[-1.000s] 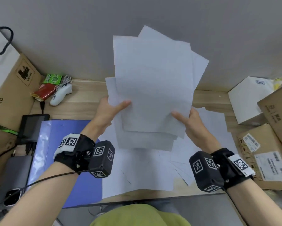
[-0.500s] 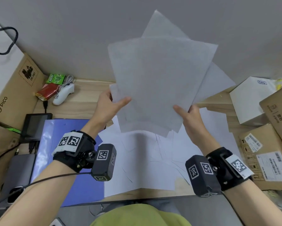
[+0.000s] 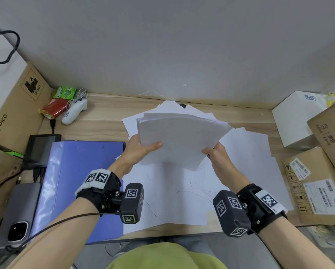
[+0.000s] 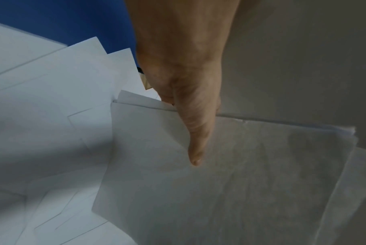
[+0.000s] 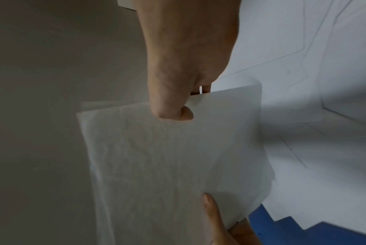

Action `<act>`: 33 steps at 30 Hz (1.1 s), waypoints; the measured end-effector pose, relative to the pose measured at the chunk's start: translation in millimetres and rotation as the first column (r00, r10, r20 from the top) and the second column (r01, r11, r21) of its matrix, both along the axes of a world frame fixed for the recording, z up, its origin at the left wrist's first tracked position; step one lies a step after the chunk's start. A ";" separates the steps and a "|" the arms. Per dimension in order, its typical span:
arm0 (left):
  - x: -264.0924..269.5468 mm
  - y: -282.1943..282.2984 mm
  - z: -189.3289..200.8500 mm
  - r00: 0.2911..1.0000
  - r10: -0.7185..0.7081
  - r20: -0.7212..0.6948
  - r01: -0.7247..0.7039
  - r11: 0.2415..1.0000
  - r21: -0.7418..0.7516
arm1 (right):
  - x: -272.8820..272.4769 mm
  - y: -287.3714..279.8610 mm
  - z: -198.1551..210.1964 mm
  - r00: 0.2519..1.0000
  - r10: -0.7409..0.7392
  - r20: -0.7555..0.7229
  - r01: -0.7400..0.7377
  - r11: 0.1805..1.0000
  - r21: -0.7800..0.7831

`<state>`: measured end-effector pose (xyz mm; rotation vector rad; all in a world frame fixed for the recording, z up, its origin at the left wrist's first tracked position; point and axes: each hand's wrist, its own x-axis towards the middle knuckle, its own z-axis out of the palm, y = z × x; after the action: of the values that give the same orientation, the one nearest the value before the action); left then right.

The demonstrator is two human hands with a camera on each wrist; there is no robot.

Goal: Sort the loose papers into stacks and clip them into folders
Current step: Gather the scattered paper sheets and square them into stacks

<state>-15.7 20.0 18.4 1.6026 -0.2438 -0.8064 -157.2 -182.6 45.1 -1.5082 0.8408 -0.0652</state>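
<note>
Wooden desk (image 3: 96, 131) against a grey wall: both hands are holding a sheaf of white papers (image 3: 180, 136) above the loose sheets (image 3: 246, 162) lying below. Left hand (image 3: 141, 147) is pinching the near left edge, thumb on top; right hand (image 3: 215, 152) is clamping the near right corner. Squaring well probably calls for loosening both grips and tapping the edges level before moving to the blue folder (image 3: 79, 183) lying at left.

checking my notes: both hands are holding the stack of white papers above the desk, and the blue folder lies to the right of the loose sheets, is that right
One thing is off: the blue folder lies to the left of the loose sheets, beside the left hand, as the head view shows. The rest holds: the left hand and the right hand both hold the stack of white papers above the desk.
</note>
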 end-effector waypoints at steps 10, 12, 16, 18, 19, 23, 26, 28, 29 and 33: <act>7.1 9.6 8.2 1.000 0.020 -0.005 -0.020 1.000 -0.023 | -3.0 -2.9 10.6 0.993 0.047 0.105 -0.054 0.997 0.062; 3.1 13.6 2.3 1.000 0.001 -0.011 -0.001 1.000 -0.012 | -10.2 -0.7 2.1 0.994 0.059 0.096 -0.067 0.994 0.085; -4.5 4.9 -0.1 0.999 0.031 0.008 -0.031 0.999 0.006 | -9.5 10.3 -9.8 0.999 0.028 0.029 -0.031 0.996 0.087; 0.2 -4.6 10.5 0.996 0.087 0.001 -0.087 0.996 -0.035 | 1.6 10.6 0.9 0.998 -0.022 0.053 0.018 0.997 0.071; 3.6 -8.9 17.8 0.995 0.101 0.006 -0.100 0.992 -0.071 | 7.9 9.5 9.2 0.995 -0.047 0.084 0.041 0.997 0.072; 14.5 -16.3 39.5 0.992 0.114 0.055 -0.103 0.979 -0.178 | 19.3 -0.4 31.8 0.970 -0.118 0.211 0.108 0.993 0.054; 12.7 -8.2 28.6 0.997 0.069 0.046 -0.063 0.989 -0.131 | 9.3 -0.5 15.4 0.987 -0.080 0.142 0.074 0.996 0.049; 5.8 2.6 9.4 1.000 0.003 0.008 -0.002 0.999 -0.041 | -3.6 5.3 -7.9 0.999 -0.005 0.032 0.003 0.997 0.071; 1.4 7.8 0.2 1.000 -0.021 -0.009 0.021 1.000 0.001 | -9.7 8.5 -19.3 0.999 0.030 -0.016 -0.028 0.996 0.088; -6.0 12.5 -11.4 1.000 -0.009 -0.028 0.009 1.000 0.023 | -14.5 13.5 -32.2 0.990 0.122 -0.064 -0.117 0.989 0.090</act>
<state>-21.7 32.5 6.9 1.6118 -0.2224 -0.8406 -171.7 -169.0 12.8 -1.4834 0.7964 0.1108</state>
